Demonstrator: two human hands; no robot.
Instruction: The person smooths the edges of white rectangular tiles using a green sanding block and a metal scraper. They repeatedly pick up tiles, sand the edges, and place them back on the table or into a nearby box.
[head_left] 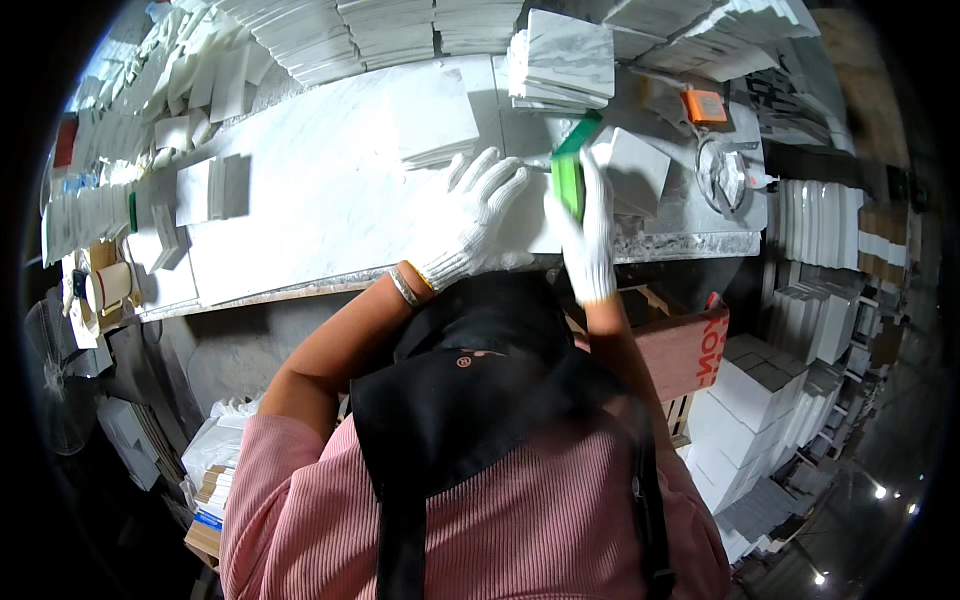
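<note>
My left hand (478, 215), in a white knit glove, lies with its fingers stretched out over a white tile (538, 228) near the bench's front edge. Beside it, my gloved right hand (590, 235) grips a bright green rectangular block (567, 185) on the right part of that tile. A darker green piece (578, 133) shows just beyond the block; whether the two are joined I cannot tell. To the right of my right hand lies a grey-white tile (638, 172). Past my left fingertips is a low stack of white tiles (432, 115).
A taller stack of marbled tiles (568, 60) stands at the back. Farther right sit an orange box-shaped thing (705, 106) and a round, dusty-looking tool (722, 172). Small tile pieces (203, 190) stand at the left. Stacked white boxes (745, 410) are low on the right.
</note>
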